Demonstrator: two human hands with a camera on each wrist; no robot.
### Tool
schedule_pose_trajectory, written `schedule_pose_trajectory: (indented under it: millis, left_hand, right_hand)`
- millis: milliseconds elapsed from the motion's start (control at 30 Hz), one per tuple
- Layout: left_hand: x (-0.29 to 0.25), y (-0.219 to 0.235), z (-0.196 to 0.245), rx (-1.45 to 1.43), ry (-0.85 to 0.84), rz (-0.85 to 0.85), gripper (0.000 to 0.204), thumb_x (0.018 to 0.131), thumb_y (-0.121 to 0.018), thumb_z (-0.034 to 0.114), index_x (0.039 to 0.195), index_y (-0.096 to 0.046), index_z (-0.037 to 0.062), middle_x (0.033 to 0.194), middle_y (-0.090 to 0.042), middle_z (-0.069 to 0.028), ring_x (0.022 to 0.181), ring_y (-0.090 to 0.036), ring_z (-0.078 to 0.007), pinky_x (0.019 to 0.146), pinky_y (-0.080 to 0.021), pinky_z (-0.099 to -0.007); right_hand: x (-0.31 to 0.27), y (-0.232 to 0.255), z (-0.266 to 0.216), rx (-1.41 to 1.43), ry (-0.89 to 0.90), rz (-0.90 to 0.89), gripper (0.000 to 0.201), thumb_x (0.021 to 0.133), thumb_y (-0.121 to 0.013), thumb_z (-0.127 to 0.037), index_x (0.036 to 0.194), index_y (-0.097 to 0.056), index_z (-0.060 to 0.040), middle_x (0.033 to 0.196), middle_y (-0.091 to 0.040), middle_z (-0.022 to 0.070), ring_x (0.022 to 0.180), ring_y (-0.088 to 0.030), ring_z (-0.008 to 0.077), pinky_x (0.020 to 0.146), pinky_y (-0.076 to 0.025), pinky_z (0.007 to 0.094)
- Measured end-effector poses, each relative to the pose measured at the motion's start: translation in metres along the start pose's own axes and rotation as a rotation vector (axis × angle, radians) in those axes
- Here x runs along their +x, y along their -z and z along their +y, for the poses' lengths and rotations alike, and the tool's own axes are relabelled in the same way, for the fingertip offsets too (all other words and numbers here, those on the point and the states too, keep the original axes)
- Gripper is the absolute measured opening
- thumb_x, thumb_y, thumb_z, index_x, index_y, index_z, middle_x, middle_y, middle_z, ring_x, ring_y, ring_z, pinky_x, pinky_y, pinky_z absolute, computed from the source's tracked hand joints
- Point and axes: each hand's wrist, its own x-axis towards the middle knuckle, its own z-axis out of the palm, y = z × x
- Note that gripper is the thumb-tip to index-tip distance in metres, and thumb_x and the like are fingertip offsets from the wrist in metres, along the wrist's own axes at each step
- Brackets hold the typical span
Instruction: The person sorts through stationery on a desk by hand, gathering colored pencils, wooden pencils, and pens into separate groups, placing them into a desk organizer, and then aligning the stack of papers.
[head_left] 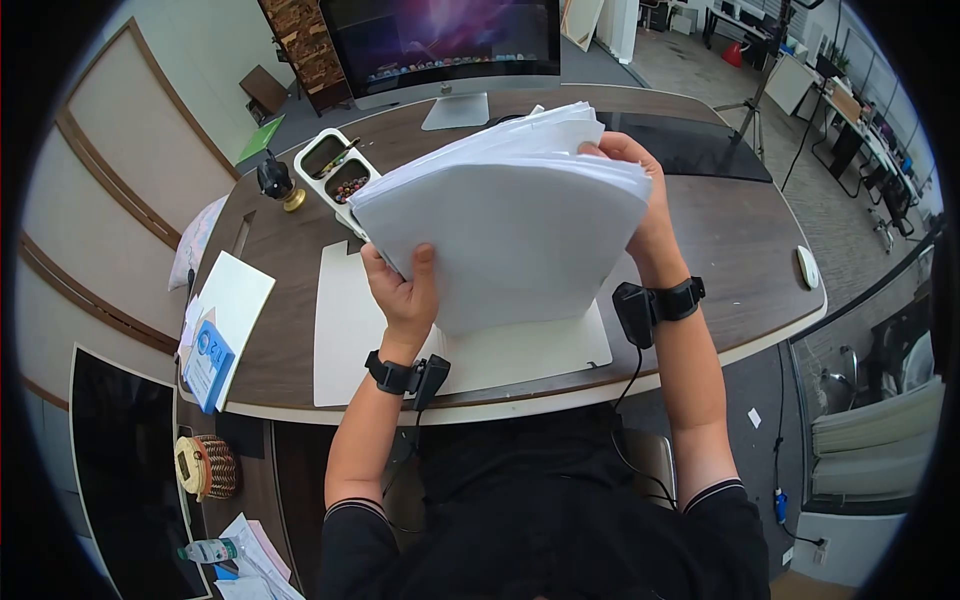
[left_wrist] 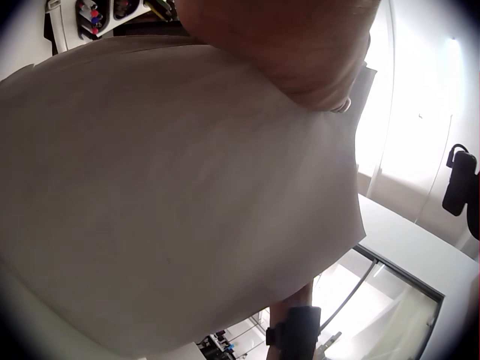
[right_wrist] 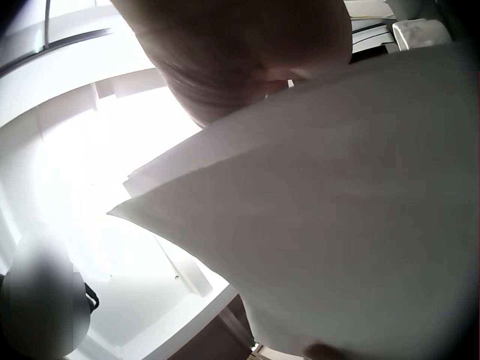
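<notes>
A thick stack of white paper (head_left: 520, 235) is held upright and slightly bent over the desk, its upper sheets fanned apart. The left hand (head_left: 405, 295) grips its lower left edge, thumb on the near face. At the upper right edge, the right hand (head_left: 640, 190) holds the sheets with its fingertips among them. Paper (left_wrist: 180, 187) fills much of the left wrist view below the left hand (left_wrist: 285, 45). In the right wrist view, sheets (right_wrist: 360, 187) part at a corner under the right hand (right_wrist: 247, 52). Beneath the stack lies a pale mat (head_left: 345, 340).
A monitor (head_left: 445, 45) stands at the back of the desk (head_left: 730, 230). A white tray (head_left: 335, 165) with small items and a dark ornament (head_left: 274, 180) are at the left rear. A blue box (head_left: 210, 362) lies on a white board at left; a mouse (head_left: 808, 267) is far right.
</notes>
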Motion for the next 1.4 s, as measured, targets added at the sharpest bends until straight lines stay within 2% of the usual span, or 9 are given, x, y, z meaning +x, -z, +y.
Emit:
schedule_pose_trajectory:
  millis: [233,333,633,867,967,1000,1100,1200,1400]
  left_hand:
    - [0.004,-0.002,0.004,0.033,-0.005,0.008,0.030,0.098,-0.060,0.024,0.112,-0.042,0.0037,0.108,-0.052,-0.0056,0.099,-0.051,-0.0106,0.091,-0.041,-0.0262]
    - [0.007,-0.007,0.007,0.022,-0.029,0.066,0.027,0.097,-0.061,0.022,0.105,-0.043,0.0034,0.098,-0.053,-0.0043,0.088,-0.050,-0.0086,0.082,-0.041,-0.0225]
    - [0.006,-0.003,0.000,0.019,-0.001,0.044,0.025,0.099,-0.059,0.019,0.110,-0.043,0.0035,0.108,-0.053,-0.0050,0.099,-0.052,-0.0099,0.091,-0.041,-0.0250]
    - [0.010,-0.009,0.004,0.048,-0.027,0.099,0.025,0.098,-0.060,0.022,0.105,-0.045,0.0035,0.101,-0.053,-0.0046,0.090,-0.050,-0.0085,0.082,-0.042,-0.0222]
    - [0.009,-0.009,0.006,0.045,-0.017,0.092,0.025,0.098,-0.060,0.022,0.105,-0.045,0.0036,0.101,-0.053,-0.0048,0.090,-0.050,-0.0086,0.082,-0.042,-0.0222]
    - [0.010,-0.010,0.007,0.044,-0.011,0.097,0.025,0.098,-0.060,0.022,0.105,-0.044,0.0037,0.101,-0.053,-0.0048,0.091,-0.051,-0.0086,0.082,-0.042,-0.0222]
    - [0.010,-0.010,0.007,0.041,-0.011,0.094,0.025,0.098,-0.060,0.022,0.106,-0.044,0.0037,0.101,-0.054,-0.0047,0.091,-0.051,-0.0087,0.083,-0.042,-0.0225]
    - [0.009,-0.008,0.006,0.031,0.001,0.087,0.030,0.097,-0.061,0.025,0.108,-0.044,0.0035,0.102,-0.053,-0.0053,0.093,-0.051,-0.0100,0.086,-0.042,-0.0247]
    - [-0.010,0.004,-0.008,0.115,0.040,-0.041,0.044,0.097,-0.060,0.037,0.117,-0.041,0.0023,0.112,-0.049,-0.0070,0.105,-0.048,-0.0145,0.095,-0.038,-0.0306]
  right_hand:
    - [-0.005,-0.005,0.002,0.105,0.109,-0.015,0.062,0.085,-0.065,-0.001,0.142,-0.041,-0.0020,0.103,-0.069,0.0136,0.091,-0.067,0.0152,0.076,-0.055,0.0273]
    - [-0.003,-0.001,0.003,0.009,0.088,-0.051,0.056,0.087,-0.065,-0.003,0.139,-0.043,0.0019,0.106,-0.069,0.0124,0.094,-0.066,0.0136,0.078,-0.054,0.0258]
    - [-0.016,0.013,0.014,-0.074,-0.052,-0.093,0.030,0.100,-0.052,-0.010,0.126,-0.055,0.0045,0.106,-0.068,0.0062,0.094,-0.062,0.0065,0.082,-0.048,0.0209]
    - [-0.037,-0.003,0.023,-0.165,0.157,0.048,0.032,0.105,-0.041,-0.022,0.123,-0.052,0.0011,0.102,-0.060,0.0017,0.084,-0.050,0.0046,0.076,-0.043,0.0212]
    - [-0.045,-0.007,0.025,-0.032,0.145,0.005,0.038,0.105,-0.041,-0.030,0.128,-0.049,-0.0001,0.104,-0.060,0.0035,0.087,-0.051,0.0061,0.079,-0.043,0.0231]
    - [-0.045,-0.018,0.023,-0.040,0.272,0.049,0.038,0.103,-0.047,-0.030,0.127,-0.048,-0.0007,0.103,-0.061,0.0045,0.085,-0.050,0.0060,0.078,-0.042,0.0240]
    - [-0.047,-0.021,0.024,-0.303,0.347,0.070,0.036,0.100,-0.056,-0.027,0.123,-0.049,-0.0007,0.105,-0.060,0.0050,0.087,-0.052,0.0065,0.077,-0.043,0.0238]
    - [-0.043,-0.011,0.033,-0.233,0.106,0.107,0.035,0.096,-0.063,-0.022,0.121,-0.050,-0.0015,0.103,-0.061,0.0040,0.087,-0.054,0.0079,0.077,-0.044,0.0229]
    - [-0.048,-0.023,0.037,-0.307,0.258,0.101,0.029,0.096,-0.063,-0.022,0.115,-0.056,-0.0014,0.092,-0.062,-0.0002,0.083,-0.055,0.0055,0.071,-0.044,0.0196]
